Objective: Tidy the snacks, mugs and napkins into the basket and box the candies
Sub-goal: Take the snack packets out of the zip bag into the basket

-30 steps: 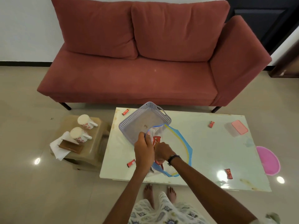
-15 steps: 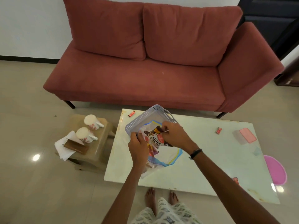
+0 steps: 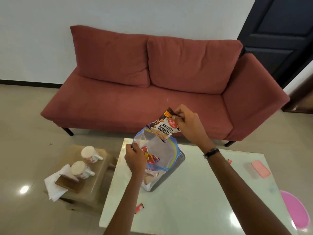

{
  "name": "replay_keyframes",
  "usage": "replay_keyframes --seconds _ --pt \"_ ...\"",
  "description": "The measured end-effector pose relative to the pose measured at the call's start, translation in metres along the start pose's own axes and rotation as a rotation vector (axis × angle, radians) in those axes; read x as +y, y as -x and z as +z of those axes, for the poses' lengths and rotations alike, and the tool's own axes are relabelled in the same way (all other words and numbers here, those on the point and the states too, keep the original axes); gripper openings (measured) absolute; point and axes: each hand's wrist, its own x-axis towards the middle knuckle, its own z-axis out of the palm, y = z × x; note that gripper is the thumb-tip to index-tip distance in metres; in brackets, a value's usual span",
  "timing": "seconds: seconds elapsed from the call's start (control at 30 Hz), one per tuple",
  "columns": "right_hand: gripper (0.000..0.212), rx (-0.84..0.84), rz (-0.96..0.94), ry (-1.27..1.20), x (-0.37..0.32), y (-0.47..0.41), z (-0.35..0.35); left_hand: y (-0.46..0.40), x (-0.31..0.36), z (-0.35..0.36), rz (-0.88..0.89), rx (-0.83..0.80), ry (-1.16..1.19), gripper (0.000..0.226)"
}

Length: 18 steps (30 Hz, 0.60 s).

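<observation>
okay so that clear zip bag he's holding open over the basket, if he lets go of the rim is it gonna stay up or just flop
Probably flop. The zip bag is thin clear film, and its mouth looks open only where the left hand pinches the rim. The few snack packets inside sit low, so they likely won't prop the walls. The basket around it may catch the slump.

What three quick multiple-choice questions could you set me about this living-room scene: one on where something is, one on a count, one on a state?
1. Where are the mugs?
A. on the sofa
B. on the low stool left of the table
C. in the basket

2. How many mugs are there?
A. one
B. two
C. four

3. The peanut packet is:
A. lying on the floor
B. flat on the table
C. held up in the right hand

Answers: 1 B, both stand on the stool. 2 B, two white mugs show. 3 C, fingers pinch it above the plastic bag that the left hand holds.
</observation>
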Motion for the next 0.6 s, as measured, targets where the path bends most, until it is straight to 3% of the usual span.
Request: replay_keyframes --seconds 0.3,0.6 --pt "0.004 0.291 0.114 0.004 0.101 -0.071 0.021 -0.041 -0.028 0.036 -0.002 0.091 -0.012 0.03" --pt "0.011 -0.059 0.434 0.222 0.276 -0.089 0.171 -0.062 -0.089 0.057 -0.007 0.146 -0.109 0.027"
